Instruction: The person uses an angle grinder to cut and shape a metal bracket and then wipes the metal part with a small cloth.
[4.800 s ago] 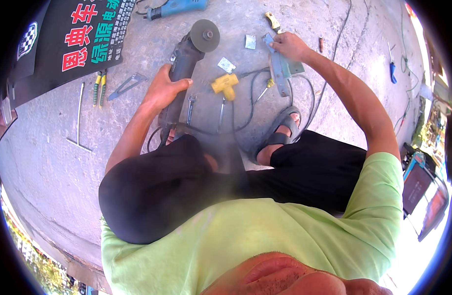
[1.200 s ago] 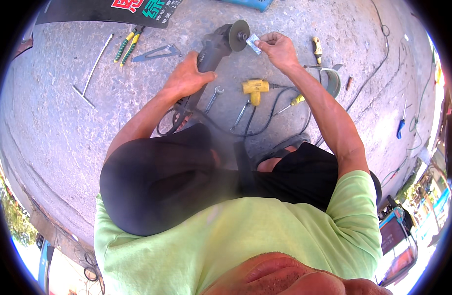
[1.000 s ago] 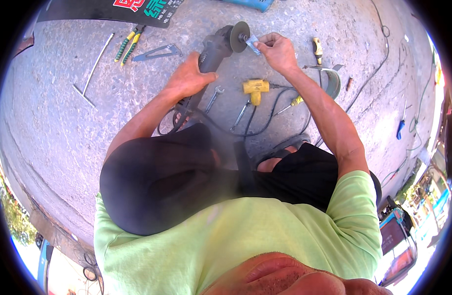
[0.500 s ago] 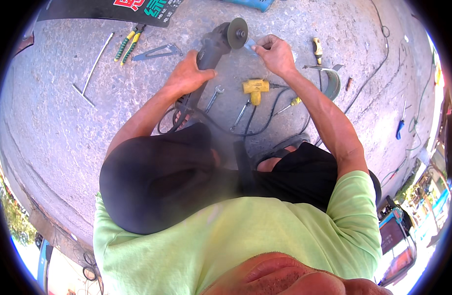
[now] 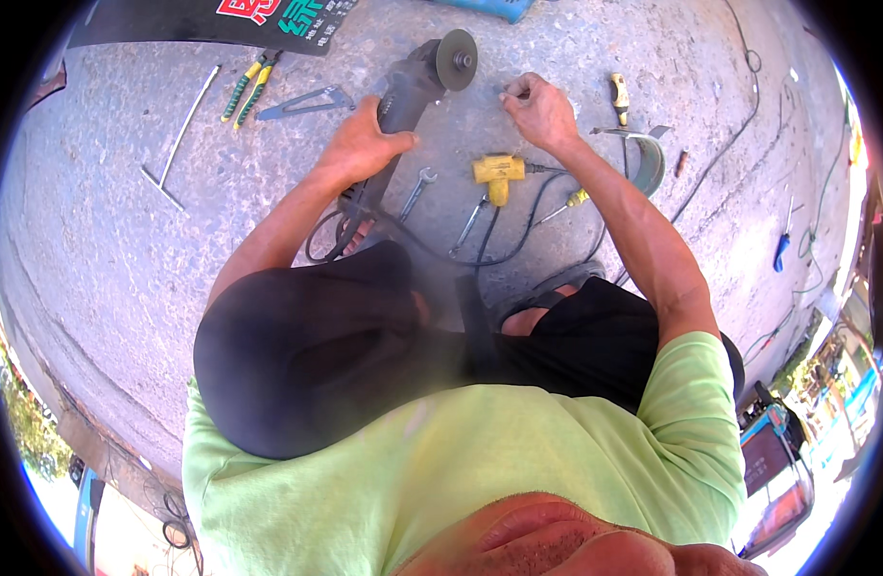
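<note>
My left hand point(image 5: 362, 144) is wrapped round the body of a dark angle grinder point(image 5: 403, 99), held tilted over the concrete. The grinder's round disc point(image 5: 456, 60) faces right at its far end. Its cord runs back toward my feet and loops to the right. To the right of the disc, apart from it, my right hand point(image 5: 540, 110) has its thumb and fingers pinched together. Anything between those fingertips is too small or hidden to make out. Between my arms lie a yellow socket block point(image 5: 499, 175), an open-end wrench point(image 5: 419, 192) and another wrench point(image 5: 470, 226).
Left of the grinder lie green-and-yellow pliers point(image 5: 250, 91), a blue-grey flat metal tool point(image 5: 307, 102) and a T-handle wrench point(image 5: 182, 139). On the right are a screwdriver point(image 5: 620, 94), a curved metal guard point(image 5: 650, 163) and a blue-handled screwdriver point(image 5: 781, 252). A black signboard point(image 5: 192, 24) lies at far left.
The grinder and my left hand have shifted slightly up and left. My right hand has moved slightly right, widening the gap to the disc. The pale, clear-looking bit by its fingertips no longer shows.
</note>
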Action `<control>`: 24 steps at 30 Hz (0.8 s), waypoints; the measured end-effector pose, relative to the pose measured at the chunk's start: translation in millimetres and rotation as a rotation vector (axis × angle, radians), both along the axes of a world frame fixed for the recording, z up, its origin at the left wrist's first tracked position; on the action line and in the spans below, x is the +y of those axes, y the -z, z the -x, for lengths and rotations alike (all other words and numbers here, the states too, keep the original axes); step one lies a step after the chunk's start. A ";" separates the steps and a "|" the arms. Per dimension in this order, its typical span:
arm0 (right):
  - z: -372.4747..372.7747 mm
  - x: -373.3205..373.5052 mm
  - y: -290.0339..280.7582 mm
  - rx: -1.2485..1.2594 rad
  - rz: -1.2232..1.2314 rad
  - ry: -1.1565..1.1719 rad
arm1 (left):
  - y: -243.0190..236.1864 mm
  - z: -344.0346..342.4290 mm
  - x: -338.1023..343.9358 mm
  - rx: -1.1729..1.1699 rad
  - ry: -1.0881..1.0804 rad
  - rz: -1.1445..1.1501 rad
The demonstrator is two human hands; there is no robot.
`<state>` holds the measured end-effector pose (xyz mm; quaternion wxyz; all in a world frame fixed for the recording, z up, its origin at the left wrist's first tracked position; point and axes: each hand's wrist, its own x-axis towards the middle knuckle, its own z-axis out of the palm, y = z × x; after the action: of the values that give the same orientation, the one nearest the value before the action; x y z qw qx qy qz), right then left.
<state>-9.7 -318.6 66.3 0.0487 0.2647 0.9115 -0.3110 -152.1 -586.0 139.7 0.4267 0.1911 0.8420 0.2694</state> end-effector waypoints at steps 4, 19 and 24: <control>1.4 -2.6 1.7 -0.121 -0.044 0.019 | -5.6 1.8 -0.1 -0.016 -0.020 0.007; 4.9 -7.0 -18.9 -0.114 0.457 0.089 | 2.5 -2.4 -4.2 -0.004 -0.001 0.020; 4.1 -0.1 7.1 -0.050 0.371 0.190 | 3.9 -2.2 -3.7 -0.019 0.013 0.044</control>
<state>-13.8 -318.7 59.2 0.0899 0.3436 0.8080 -0.4701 -149.9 -589.7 135.8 0.4406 0.1846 0.8422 0.2500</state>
